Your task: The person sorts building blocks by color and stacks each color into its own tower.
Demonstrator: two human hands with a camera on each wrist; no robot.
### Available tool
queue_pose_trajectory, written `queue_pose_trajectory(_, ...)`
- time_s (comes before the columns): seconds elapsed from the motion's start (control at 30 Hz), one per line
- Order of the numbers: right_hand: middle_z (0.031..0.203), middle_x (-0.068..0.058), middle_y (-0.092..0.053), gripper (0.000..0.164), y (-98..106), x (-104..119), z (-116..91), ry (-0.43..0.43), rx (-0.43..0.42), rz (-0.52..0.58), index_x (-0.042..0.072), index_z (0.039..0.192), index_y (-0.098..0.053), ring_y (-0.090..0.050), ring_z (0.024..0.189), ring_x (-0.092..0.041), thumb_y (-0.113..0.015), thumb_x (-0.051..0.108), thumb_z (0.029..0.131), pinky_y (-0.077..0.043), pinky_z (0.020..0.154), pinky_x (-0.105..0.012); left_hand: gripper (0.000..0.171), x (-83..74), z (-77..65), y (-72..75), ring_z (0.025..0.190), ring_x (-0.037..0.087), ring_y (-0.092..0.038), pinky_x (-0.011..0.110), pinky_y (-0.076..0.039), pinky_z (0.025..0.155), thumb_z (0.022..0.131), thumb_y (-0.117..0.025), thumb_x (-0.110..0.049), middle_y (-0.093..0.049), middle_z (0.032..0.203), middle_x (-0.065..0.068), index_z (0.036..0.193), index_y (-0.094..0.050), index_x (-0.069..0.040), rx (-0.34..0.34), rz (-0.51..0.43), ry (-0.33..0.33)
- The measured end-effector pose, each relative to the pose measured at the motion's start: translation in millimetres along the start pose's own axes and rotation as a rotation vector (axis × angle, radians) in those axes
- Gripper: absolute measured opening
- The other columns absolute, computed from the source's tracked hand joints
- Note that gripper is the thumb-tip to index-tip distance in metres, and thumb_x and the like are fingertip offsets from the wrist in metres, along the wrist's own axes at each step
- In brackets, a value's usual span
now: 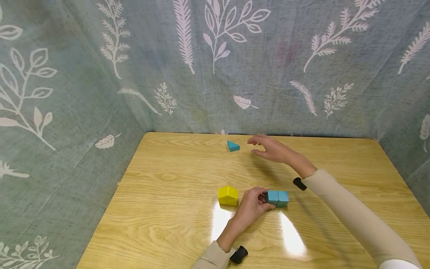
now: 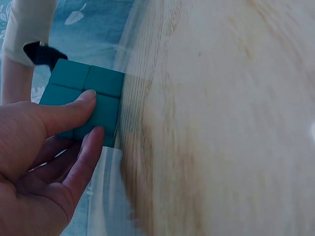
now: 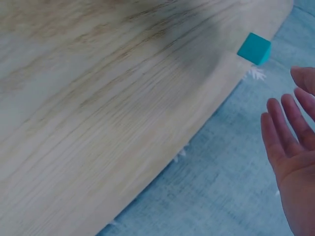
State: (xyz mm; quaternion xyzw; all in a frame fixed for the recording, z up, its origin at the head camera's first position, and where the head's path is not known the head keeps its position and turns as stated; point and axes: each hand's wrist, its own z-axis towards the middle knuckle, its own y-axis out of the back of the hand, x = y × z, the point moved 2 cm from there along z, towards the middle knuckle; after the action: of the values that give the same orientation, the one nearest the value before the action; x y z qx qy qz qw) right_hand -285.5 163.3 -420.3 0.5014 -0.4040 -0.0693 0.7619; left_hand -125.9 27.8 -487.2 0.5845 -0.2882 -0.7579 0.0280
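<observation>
My left hand [image 1: 250, 208] grips the left side of a stack of teal cubes [image 1: 278, 197] on the wooden table. Several joined cube faces of the teal stack [image 2: 106, 110] show in the left wrist view, the thumb lying across them and the fingers along one side. Farther back, my right hand [image 1: 271, 149] is above the table with fingers spread and nothing between them. Left of its fingertips, and apart from them, lies a teal triangular block [image 1: 233, 146] near the back edge. A yellow block shape with a peaked top [image 1: 228, 196] stands left of my left hand.
The wooden table [image 1: 161, 209] ends at the back against a grey-green curtain [image 1: 201, 97] with white leaf prints. More curtain hangs on the left and right sides. A black wrist device [image 1: 239, 255] is on the left wrist, another [image 1: 299, 184] on the right.
</observation>
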Motion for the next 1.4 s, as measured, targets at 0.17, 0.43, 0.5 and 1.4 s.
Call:
queue_pose_trajectory(0.17,0.129,-0.024,-0.06,0.038,-9,-2,15,0.035,0.028,-0.026,-0.007,0.132,-0.06,-0.06,0.114,-0.041,-0.07,0.001,0.097,-0.052,0.096,-0.055,0.035,-0.2,-0.1,-0.5,0.07,-0.002,-0.059,0.011,-0.052,0.065,0.083,-0.086,-0.004,-0.071,0.095,0.009,0.114,-0.072,0.005,-0.009,0.006,-0.007)
queue_pose_trajectory(0.43,0.127,-0.025,-0.055,0.038,-23,2,38,0.104,0.069,-0.008,-0.009,0.133,-0.057,-0.059,0.114,-0.042,-0.068,-0.002,0.097,-0.052,0.095,-0.052,0.033,0.0,0.0,-0.4,0.07,-0.003,-0.059,0.01,-0.051,0.064,0.082,-0.087,-0.005,-0.071,0.093,0.008,0.111,-0.073,0.004,-0.023,0.033,-0.032)
queue_pose_trajectory(0.5,0.128,-0.025,-0.053,0.038,-27,2,43,0.108,0.093,-0.007,-0.009,0.134,-0.056,-0.057,0.114,-0.042,-0.066,-0.004,0.098,-0.051,0.095,-0.051,0.034,0.0,0.0,-0.3,0.07,-0.003,-0.059,0.01,-0.051,0.064,0.082,-0.087,-0.005,-0.071,0.093,0.008,0.112,-0.073,0.004,-0.023,0.035,-0.031)
queue_pose_trajectory(1.4,0.103,-0.015,-0.051,0.023,-41,1,51,0.051,0.165,-0.056,0.003,0.109,-0.057,-0.048,0.09,-0.029,-0.073,-0.003,0.093,-0.048,0.079,-0.043,0.034,-0.4,-0.2,-0.7,0.07,-0.003,-0.059,0.01,-0.051,0.064,0.082,-0.087,-0.005,-0.071,0.093,0.009,0.112,-0.073,0.004,-0.024,0.037,-0.023)
